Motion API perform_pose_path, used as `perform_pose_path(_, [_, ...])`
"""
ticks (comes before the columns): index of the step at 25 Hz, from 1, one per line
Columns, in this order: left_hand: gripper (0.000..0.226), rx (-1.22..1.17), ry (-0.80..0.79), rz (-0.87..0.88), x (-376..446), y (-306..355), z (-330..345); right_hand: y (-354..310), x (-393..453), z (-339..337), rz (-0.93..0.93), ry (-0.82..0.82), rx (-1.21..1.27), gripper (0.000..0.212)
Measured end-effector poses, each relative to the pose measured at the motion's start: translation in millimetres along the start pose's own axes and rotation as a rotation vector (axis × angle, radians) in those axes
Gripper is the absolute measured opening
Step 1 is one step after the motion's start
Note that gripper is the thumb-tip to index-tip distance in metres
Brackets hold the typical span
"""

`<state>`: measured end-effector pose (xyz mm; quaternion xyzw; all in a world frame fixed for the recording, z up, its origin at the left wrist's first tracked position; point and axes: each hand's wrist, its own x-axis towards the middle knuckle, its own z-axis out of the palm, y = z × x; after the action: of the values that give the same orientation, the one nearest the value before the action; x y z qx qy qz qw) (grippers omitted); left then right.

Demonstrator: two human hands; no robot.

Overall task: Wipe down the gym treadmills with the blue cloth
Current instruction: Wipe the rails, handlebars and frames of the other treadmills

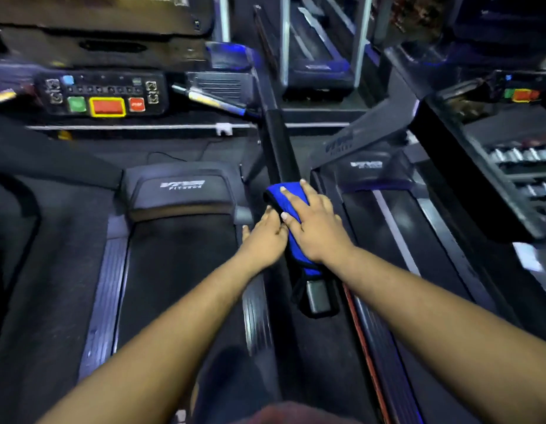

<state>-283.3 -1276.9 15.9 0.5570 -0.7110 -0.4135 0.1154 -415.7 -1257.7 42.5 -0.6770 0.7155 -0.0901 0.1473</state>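
Gym treadmill handrail (277, 148): right hand (314, 228) presses blue cloth (297, 255) flat, left hand (262, 237) alongside.

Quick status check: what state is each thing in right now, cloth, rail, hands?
blue cloth: draped over the handrail, under the right hand
handrail: middle stretch covered by cloth, rest bare
right hand: flat, fingers spread, pressing the cloth
left hand: fingers straight, touching the cloth's left edge
treadmill belt: moving or not, cannot tell

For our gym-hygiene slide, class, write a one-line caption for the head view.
Right hand presses a blue cloth onto the black treadmill handrail; left hand rests alongside the cloth.
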Motion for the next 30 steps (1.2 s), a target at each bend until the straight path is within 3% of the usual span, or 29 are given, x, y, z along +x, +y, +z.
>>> perform_pose_path(4, [0.061, -0.117, 0.358, -0.005, -4, -12, 41, 23, 14, 26, -0.196, 0.093, 0.139, 0.051])
perform_pose_path(9, [0.049, -0.245, 0.639, -0.063, -95, 27, 92, 44, -41, 38, -0.382, 0.014, 0.345, 0.059])
perform_pose_path(15, [0.044, -0.565, 0.646, -0.023, -97, 47, 109, 63, -120, 54, -0.279, 0.045, 0.821, 0.056])
perform_pose_path(17, [0.044, -0.673, 0.645, -0.051, -88, 50, 115, 61, -103, 53, -0.217, 0.010, 0.882, 0.057])
perform_pose_path(19, [0.059, -0.759, 0.654, -0.123, -105, 85, 112, 56, -70, 40, -0.152, -0.015, 0.975, 0.057])
perform_pose_path(21, [0.053, -0.788, 0.638, -0.136, -104, 92, 114, 54, -56, 38, -0.105, -0.010, 1.076, 0.059])
perform_pose_path(23, [0.056, -0.734, 0.628, -0.170, -97, 82, 113, 56, -82, 56, -0.151, 0.046, 1.143, 0.062])
perform_pose_path(25, [0.074, -0.621, 0.607, -0.197, -90, 71, 112, 59, -114, 85, -0.197, 0.120, 1.221, 0.068])
perform_pose_path(27, [0.075, -0.418, 0.593, -0.188, -83, 65, 112, 68, -97, 99, -0.172, 0.066, 1.411, 0.073])
perform_pose_path(30, [0.073, -0.129, 0.627, -0.130, -87, 74, 117, 71, -41, 99, 0.203, -0.186, 1.738, 0.055])
